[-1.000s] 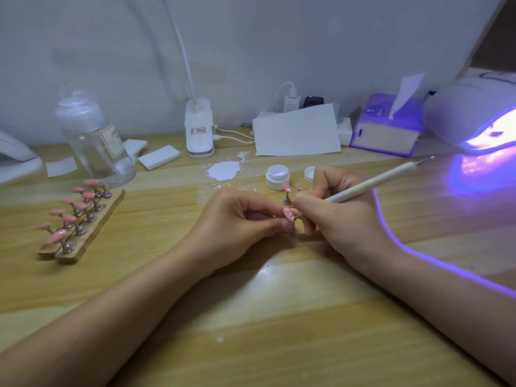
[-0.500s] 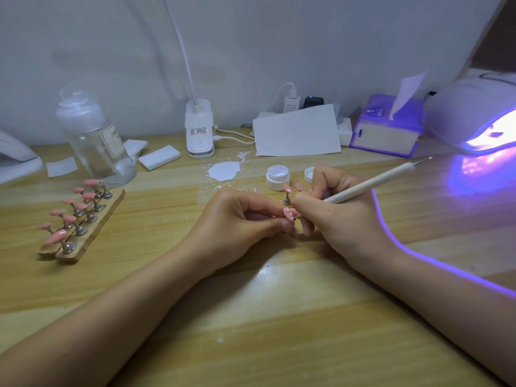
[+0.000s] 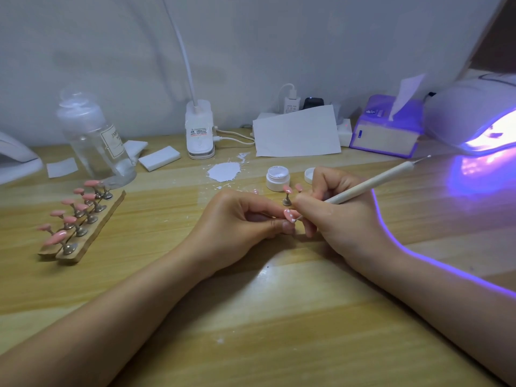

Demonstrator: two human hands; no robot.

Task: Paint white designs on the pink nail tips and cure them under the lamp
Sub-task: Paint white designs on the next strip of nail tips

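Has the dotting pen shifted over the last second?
No. The dotting pen in the right hand keeps its slant; its rear end sits at the same spot against the tissue box.

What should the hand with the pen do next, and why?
Probably dab another white dot. The right hand holds the dotting pen with its tip at the pink nail tip that the left hand pinches. That nail shows only a few dots, and the open white paint jar stands close behind.

Curing lamp (image 3: pixel 472 113) cut off by right edge. Held nail tip (image 3: pixel 289 215) mostly hidden by left hand (image 3: pixel 237 222) fingers; white marks too small, possibly dots. Bottle (image 3: pixel 95 138) label unreadable.
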